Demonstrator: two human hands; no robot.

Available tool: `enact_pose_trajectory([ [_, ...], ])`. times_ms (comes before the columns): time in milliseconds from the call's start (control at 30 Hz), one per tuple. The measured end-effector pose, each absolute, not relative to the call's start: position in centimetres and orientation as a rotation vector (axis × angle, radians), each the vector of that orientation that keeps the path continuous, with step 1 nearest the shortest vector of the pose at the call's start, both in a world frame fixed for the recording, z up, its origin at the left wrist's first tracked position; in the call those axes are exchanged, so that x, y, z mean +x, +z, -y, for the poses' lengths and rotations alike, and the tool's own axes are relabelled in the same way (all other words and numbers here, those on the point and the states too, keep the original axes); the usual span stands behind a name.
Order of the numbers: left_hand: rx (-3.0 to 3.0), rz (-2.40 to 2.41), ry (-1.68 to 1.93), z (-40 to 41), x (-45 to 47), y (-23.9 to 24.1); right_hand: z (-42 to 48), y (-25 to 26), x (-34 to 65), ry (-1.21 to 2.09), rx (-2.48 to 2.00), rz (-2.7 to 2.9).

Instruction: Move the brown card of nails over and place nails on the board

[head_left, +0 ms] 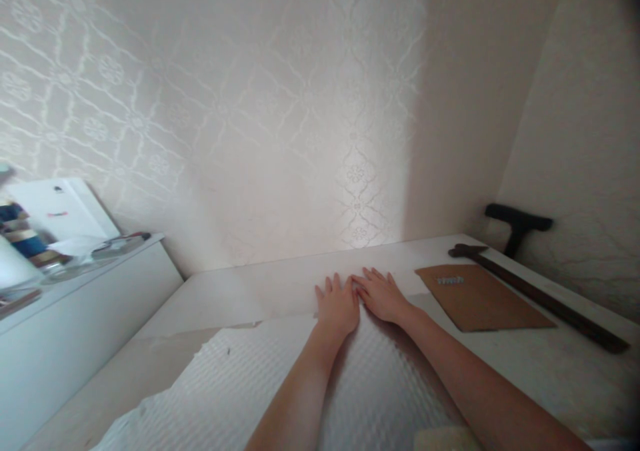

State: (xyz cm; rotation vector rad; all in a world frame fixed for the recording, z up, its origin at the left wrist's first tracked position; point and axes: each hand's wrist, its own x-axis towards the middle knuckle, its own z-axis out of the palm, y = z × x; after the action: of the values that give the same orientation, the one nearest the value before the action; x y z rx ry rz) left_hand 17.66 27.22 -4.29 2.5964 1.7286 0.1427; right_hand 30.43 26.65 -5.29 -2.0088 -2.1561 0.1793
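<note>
Neither hand has a grip on anything — the left hand (338, 306) and right hand (381, 296) lie flat, fingers spread, palms down and touching side by side on the far edge of a white textured sheet (280, 378). The sheet is spread over the pale counter (280, 284), its far edge running just under the fingertips and its left edge looking ragged and slightly lifted. To the right, well apart from the hands, lie a brown cardboard piece (483, 299) with a small strip of something pale on it, and a dark hammer (540, 298) along the wall.

With only flat pressure and no pinch, the sheet could slide or wrinkle under the palms if they push unevenly — I'd judge the ragged left edge the likeliest place to tear or fold. A wide sweep to the right could knock the cardboard.
</note>
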Motion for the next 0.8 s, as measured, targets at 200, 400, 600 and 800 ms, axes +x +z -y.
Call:
enact_pose_trajectory([
  [200, 2.600, -1.723, 0.135, -27.12, 17.62, -4.09, -26.64, -5.25, 30.41, 0.180, -2.010, 2.162],
  [400, 2.593, -1.726, 0.141, -27.03, 17.68, -4.02, -26.47, -4.90, 30.29, 0.180, -2.021, 2.166],
  [600, 2.592, -1.731, 0.127, -27.04, 17.69, -3.97, -26.38, -4.88, 30.31, 0.173, -2.011, 2.161],
  [800, 2.587, -1.730, 0.149, -27.22, 17.68, -4.22, -26.47, -4.97, 30.33, 0.178, -2.019, 2.163],
])
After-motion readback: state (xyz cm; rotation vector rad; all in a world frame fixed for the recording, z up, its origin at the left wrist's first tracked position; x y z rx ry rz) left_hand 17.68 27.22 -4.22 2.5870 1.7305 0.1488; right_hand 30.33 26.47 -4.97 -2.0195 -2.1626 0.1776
